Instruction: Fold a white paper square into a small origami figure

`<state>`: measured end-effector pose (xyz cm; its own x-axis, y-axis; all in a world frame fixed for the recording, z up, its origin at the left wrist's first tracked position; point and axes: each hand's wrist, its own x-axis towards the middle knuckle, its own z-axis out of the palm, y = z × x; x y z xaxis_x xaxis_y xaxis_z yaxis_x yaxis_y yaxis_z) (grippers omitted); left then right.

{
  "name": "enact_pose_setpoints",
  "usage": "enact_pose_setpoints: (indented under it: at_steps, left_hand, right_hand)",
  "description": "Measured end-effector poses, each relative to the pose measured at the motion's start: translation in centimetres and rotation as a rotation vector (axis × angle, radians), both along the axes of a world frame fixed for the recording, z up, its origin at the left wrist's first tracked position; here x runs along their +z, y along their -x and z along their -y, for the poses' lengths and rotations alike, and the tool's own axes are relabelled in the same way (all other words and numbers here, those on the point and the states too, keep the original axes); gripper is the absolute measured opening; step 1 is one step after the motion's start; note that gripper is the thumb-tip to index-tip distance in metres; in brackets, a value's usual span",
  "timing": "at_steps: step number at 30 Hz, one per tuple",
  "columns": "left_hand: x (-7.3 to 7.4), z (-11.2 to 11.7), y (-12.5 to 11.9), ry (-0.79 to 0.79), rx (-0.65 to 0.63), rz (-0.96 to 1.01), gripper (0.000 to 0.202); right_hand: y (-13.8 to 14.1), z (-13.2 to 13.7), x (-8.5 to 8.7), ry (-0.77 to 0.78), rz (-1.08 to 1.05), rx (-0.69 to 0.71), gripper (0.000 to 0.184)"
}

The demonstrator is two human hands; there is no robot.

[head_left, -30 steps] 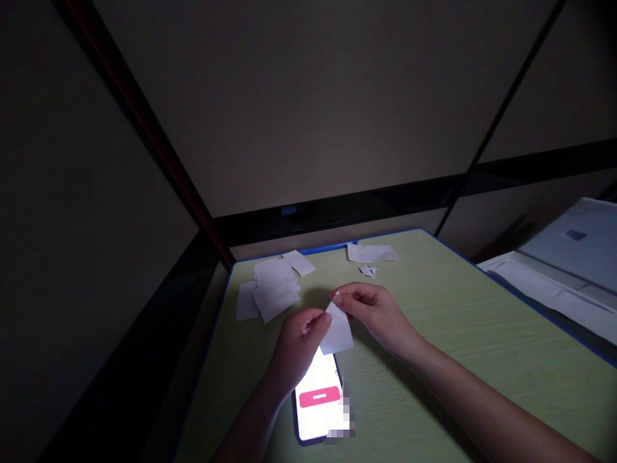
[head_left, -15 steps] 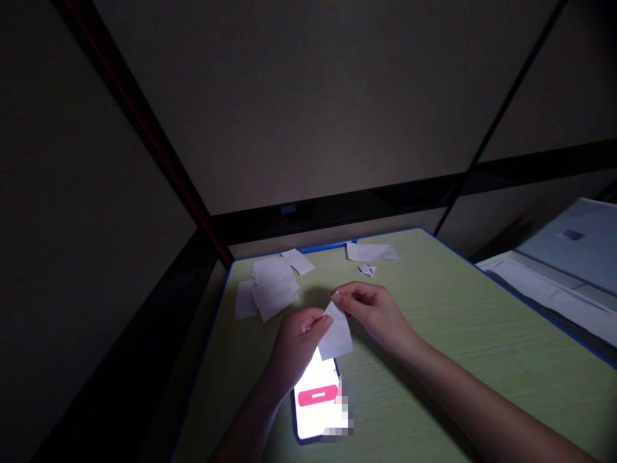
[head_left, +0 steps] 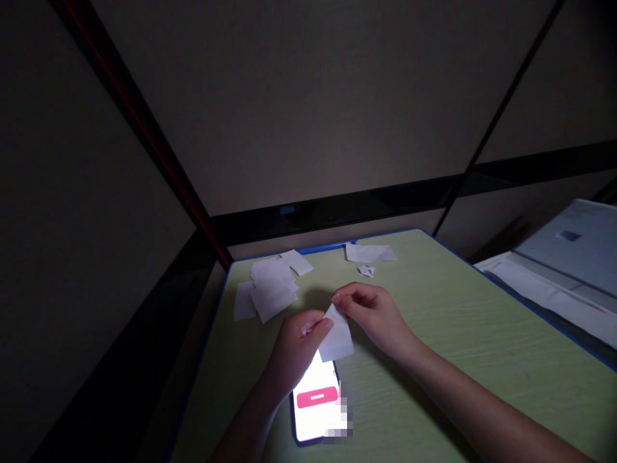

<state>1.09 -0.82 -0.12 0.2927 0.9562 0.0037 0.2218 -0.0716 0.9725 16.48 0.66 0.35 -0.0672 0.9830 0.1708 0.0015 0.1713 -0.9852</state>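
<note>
Between my hands is a small white piece of paper [head_left: 339,341], its upper end narrowed to a point. My left hand [head_left: 299,341] pinches its left edge, thumb lying on top. At the pointed tip, my right hand [head_left: 369,312] has thumb and forefinger pressed together on the paper. Just below the paper, a phone [head_left: 313,421] with a bright white screen and a red bar lies on the table, partly covered by my left hand and the paper.
A pile of white paper pieces [head_left: 274,286] lies at the table's back left. Toward the back are a folded paper strip [head_left: 371,253] and a small folded paper shape [head_left: 366,271]. The green table [head_left: 463,321] has a blue edge. A pale printer-like machine [head_left: 563,251] stands on the right.
Almost nothing differs. Both hands keep their hold on the paper, with only a very slight shift of the fingers and the view.
</note>
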Motion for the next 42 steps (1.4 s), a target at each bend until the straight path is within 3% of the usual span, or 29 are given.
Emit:
enact_pose_setpoints:
  at_steps: [7,16,21,34,42]
  left_hand:
    - [-0.21,0.11,-0.04,0.028,-0.002,0.053,0.028]
    - [0.43,0.25,-0.23,-0.009,0.013,-0.022,0.028]
    - [0.24,0.12,-0.15,0.001,0.031,-0.007,0.027]
    - [0.15,0.08,-0.13,-0.018,0.009,-0.064,0.025]
    - [0.15,-0.07,-0.02,-0.016,0.096,0.013,0.03]
  right_hand:
    - [0.02,0.25,0.47,-0.002,-0.009,-0.004,0.011]
    - [-0.19,-0.02,0.73,-0.023,-0.107,-0.061,0.015]
    - [0.17,0.28,0.57,0.019,-0.028,0.011,0.016]
    - [0.14,0.23,0.23,-0.013,0.014,-0.017,0.018]
    - [-0.3,-0.12,0.52,-0.019,-0.072,-0.078,0.016]
